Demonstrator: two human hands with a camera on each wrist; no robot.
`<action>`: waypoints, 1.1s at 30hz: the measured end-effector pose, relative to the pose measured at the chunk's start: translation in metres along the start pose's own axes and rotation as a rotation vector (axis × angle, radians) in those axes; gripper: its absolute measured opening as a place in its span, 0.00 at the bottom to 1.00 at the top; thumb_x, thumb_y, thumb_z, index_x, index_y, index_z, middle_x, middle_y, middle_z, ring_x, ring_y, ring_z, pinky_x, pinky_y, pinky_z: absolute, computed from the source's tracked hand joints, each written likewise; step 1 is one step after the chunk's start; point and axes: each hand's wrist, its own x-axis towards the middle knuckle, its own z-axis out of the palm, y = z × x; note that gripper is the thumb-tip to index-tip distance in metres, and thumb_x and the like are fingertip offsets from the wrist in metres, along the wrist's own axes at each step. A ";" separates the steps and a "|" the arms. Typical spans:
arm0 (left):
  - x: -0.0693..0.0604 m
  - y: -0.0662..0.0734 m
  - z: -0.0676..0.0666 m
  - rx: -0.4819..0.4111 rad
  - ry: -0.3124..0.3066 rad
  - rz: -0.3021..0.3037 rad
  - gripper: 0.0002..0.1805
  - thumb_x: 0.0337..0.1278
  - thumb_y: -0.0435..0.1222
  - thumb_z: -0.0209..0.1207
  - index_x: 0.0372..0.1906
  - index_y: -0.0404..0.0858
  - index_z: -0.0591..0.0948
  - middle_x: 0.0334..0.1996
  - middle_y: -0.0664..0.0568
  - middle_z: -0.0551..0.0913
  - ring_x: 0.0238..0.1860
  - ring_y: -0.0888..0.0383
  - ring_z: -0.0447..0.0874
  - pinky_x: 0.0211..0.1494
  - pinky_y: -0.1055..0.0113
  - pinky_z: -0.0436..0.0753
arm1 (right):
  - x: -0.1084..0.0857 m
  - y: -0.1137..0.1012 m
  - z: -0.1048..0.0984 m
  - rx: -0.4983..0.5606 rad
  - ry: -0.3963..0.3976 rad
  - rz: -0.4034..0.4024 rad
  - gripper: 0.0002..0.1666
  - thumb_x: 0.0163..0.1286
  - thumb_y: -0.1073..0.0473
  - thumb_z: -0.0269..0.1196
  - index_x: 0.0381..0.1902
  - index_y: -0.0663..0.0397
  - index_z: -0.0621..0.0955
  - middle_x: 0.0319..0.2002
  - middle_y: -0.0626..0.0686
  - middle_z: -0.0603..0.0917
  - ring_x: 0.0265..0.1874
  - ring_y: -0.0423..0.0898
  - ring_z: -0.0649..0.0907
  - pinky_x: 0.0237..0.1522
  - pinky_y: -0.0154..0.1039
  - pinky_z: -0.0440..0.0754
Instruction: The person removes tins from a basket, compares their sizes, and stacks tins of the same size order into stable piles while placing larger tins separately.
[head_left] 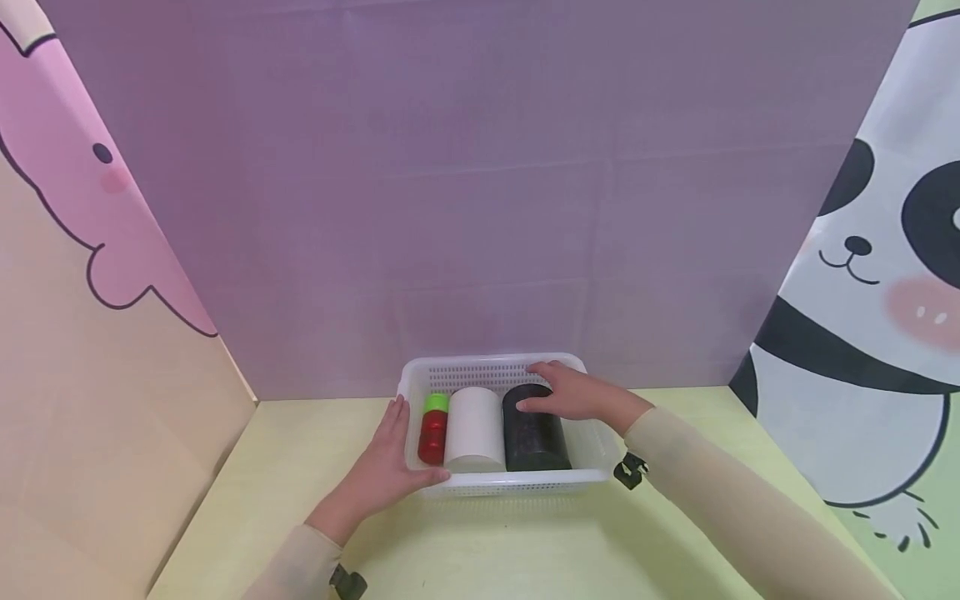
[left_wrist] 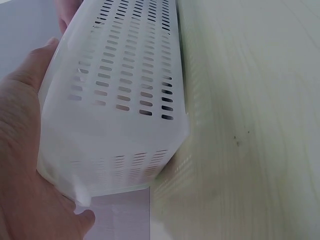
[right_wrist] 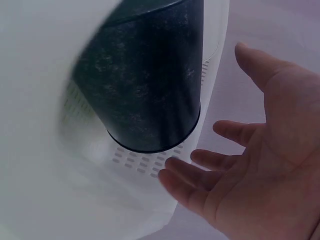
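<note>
The left hand rests straight-fingered at the white basket's near-left corner; the right hand, loosely spread, holds nothing above the black cylinder inside. Pushing from the left alone could skew the basket across the desk, sliding the cylinder into the gap on its right.

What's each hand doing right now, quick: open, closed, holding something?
Left hand: open, resting against a corner of the white basket.
Right hand: open, holding nothing, near the black cylinder.
</note>
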 end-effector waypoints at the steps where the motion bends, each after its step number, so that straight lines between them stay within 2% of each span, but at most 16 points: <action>1: 0.000 0.001 0.000 0.002 -0.002 -0.005 0.78 0.51 0.66 0.79 0.90 0.31 0.46 0.91 0.39 0.42 0.90 0.38 0.40 0.83 0.36 0.62 | 0.002 -0.001 0.000 0.001 -0.016 0.007 0.54 0.77 0.36 0.69 0.82 0.69 0.67 0.78 0.73 0.70 0.77 0.69 0.72 0.78 0.65 0.71; 7: 0.002 0.000 0.001 0.005 0.007 0.007 0.77 0.52 0.66 0.79 0.90 0.30 0.46 0.91 0.38 0.42 0.90 0.39 0.40 0.84 0.36 0.61 | 0.009 -0.001 0.001 0.038 -0.085 0.041 0.58 0.75 0.37 0.72 0.84 0.69 0.64 0.82 0.71 0.67 0.81 0.67 0.68 0.80 0.64 0.68; 12: 0.003 -0.002 0.003 -0.001 0.012 0.017 0.77 0.51 0.67 0.78 0.90 0.30 0.47 0.91 0.38 0.43 0.90 0.38 0.40 0.84 0.36 0.62 | 0.013 0.000 0.007 0.058 -0.107 0.029 0.59 0.69 0.40 0.78 0.83 0.70 0.66 0.80 0.69 0.71 0.79 0.66 0.71 0.79 0.63 0.69; 19: 0.002 -0.002 0.004 -0.004 0.017 0.011 0.77 0.52 0.66 0.79 0.90 0.31 0.47 0.91 0.39 0.43 0.90 0.39 0.39 0.84 0.36 0.62 | 0.016 0.003 0.016 0.144 -0.141 0.135 0.63 0.65 0.39 0.81 0.85 0.63 0.65 0.77 0.65 0.75 0.73 0.61 0.77 0.74 0.61 0.78; 27: -0.001 -0.001 0.002 -0.028 0.011 -0.008 0.77 0.51 0.65 0.80 0.91 0.34 0.46 0.92 0.42 0.42 0.91 0.41 0.38 0.83 0.34 0.63 | 0.017 0.001 0.022 0.259 -0.117 0.181 0.59 0.63 0.44 0.84 0.81 0.64 0.69 0.69 0.65 0.80 0.62 0.58 0.83 0.63 0.58 0.86; 33: -0.001 -0.002 0.002 -0.038 0.025 0.008 0.77 0.51 0.65 0.80 0.90 0.31 0.47 0.91 0.40 0.43 0.90 0.39 0.39 0.83 0.35 0.62 | 0.015 0.003 0.023 0.254 -0.082 0.182 0.60 0.62 0.44 0.85 0.81 0.67 0.69 0.69 0.65 0.80 0.63 0.58 0.83 0.67 0.59 0.84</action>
